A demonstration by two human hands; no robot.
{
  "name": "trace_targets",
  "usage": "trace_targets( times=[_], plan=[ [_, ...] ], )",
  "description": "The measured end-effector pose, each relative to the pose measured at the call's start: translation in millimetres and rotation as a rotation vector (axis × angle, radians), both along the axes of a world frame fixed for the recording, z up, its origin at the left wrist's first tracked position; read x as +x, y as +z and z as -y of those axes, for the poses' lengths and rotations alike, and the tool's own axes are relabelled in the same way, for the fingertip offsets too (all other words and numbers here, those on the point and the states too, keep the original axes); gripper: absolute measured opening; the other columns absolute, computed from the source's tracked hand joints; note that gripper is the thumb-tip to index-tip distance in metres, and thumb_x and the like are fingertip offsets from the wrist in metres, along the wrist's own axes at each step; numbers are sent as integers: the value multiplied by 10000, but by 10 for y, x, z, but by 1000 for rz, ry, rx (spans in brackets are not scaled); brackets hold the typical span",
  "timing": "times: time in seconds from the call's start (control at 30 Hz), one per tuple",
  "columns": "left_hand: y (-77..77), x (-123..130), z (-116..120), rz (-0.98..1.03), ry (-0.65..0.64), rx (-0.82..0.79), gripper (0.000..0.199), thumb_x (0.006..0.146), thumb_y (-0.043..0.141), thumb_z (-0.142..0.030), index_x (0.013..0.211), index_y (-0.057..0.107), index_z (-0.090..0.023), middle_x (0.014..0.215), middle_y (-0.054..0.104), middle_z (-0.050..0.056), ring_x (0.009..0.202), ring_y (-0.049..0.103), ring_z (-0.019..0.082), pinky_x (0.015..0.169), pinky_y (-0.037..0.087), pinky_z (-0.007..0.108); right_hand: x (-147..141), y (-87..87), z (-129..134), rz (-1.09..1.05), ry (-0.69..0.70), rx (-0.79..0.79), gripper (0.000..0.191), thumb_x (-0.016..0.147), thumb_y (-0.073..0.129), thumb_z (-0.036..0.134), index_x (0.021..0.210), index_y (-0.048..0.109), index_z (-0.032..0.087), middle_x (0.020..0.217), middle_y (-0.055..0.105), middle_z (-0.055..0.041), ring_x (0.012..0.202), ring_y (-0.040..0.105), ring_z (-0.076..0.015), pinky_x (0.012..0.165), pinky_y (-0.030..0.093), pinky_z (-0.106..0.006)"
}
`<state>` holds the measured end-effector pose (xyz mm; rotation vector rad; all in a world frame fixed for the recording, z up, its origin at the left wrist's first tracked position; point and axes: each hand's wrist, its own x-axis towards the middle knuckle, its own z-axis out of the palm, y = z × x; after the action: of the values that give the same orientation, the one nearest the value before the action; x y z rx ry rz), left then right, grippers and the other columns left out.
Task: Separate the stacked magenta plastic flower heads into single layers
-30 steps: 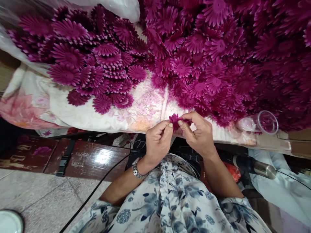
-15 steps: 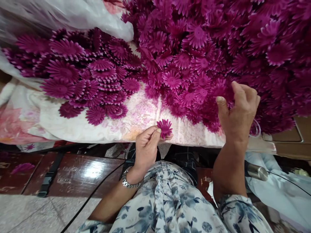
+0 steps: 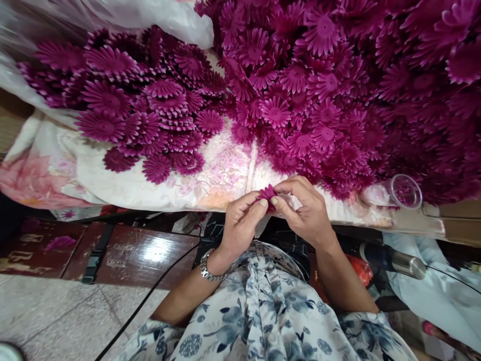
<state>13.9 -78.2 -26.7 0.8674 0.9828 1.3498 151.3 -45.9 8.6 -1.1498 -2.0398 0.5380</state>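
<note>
A small magenta artificial flower point(image 3: 268, 193) is held over the table's front edge, pinched from both sides. My left hand point(image 3: 243, 220), with a metal watch at the wrist, grips its left side between thumb and forefinger. On its right side, the thumb and forefinger of my right hand point(image 3: 306, 210) close on it. My fingers cover part of the petals. Beyond my hands lies a large heap of loose magenta flowers point(image 3: 326, 133). To the left are flowers stacked in layers point(image 3: 165, 105).
A floral cloth point(image 3: 180, 193) covers the table. A clear plastic cup point(image 3: 406, 191) lies tipped at the right by the heap. Plastic sheeting point(image 3: 165, 22) hangs over the back left. A brown bench point(image 3: 139, 250) with a black strap stands below, and a dark cylinder with a metal end point(image 3: 409, 264) is at right.
My right hand has come from above the heap down to the flower and now pinches it. My left hand keeps its hold. The view has shifted slightly.
</note>
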Motion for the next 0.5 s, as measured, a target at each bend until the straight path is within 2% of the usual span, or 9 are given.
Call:
trace_targets(
  times=[0.07,0.2,0.33,0.5],
  plan=[
    [12,-2,-14,54,-3,-29,187,772,670,-336,718,652,-159,658,579,-9,616,506,102,609,442,222,23,11,13,16,34,33,80,853,564,237,903,603,187,797,611,-41,766,562,-161,715,467,-327],
    [64,-2,-46,168,-18,-117,194,718,724,-332,703,648,-154,613,617,-12,554,554,107,589,482,242,82,33,31,-65,131,-43,137,861,542,184,975,617,173,891,622,-65,847,590,-155,763,483,-317],
    [77,-8,-35,146,-52,-87,159,748,705,-301,741,652,-151,602,648,-1,546,586,113,568,471,231,116,8,30,-73,78,-49,132,861,537,173,960,624,174,881,624,-62,850,596,-153,756,485,-313],
    [34,-20,-8,105,-28,-59,181,780,675,-318,738,592,-163,584,593,-27,519,542,90,544,451,217,117,-26,50,-59,42,-12,114,868,527,181,919,628,180,835,630,-49,796,601,-146,714,489,-304]
  ],
)
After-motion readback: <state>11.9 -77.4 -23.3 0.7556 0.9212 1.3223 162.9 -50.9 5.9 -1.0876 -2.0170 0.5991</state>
